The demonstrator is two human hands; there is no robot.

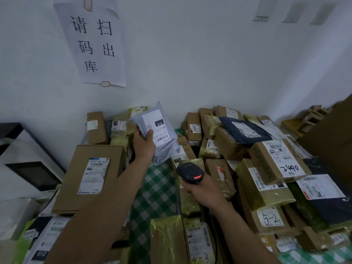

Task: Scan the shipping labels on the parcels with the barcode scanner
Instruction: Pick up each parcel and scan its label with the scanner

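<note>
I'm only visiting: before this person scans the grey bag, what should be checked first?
1. Left hand grips the grey plastic mailer bag: ok.
2. White shipping label is turned towards the person, its barcode uncovered: ok, though the thumb touches the label's edge.
3. Right hand holds the black handheld barcode scanner: ok.
4. Scanner's red light is lit: ok.
5. Scanner is aimed at the label: cannot tell; it sits below the bag and its front is hidden.
</note>
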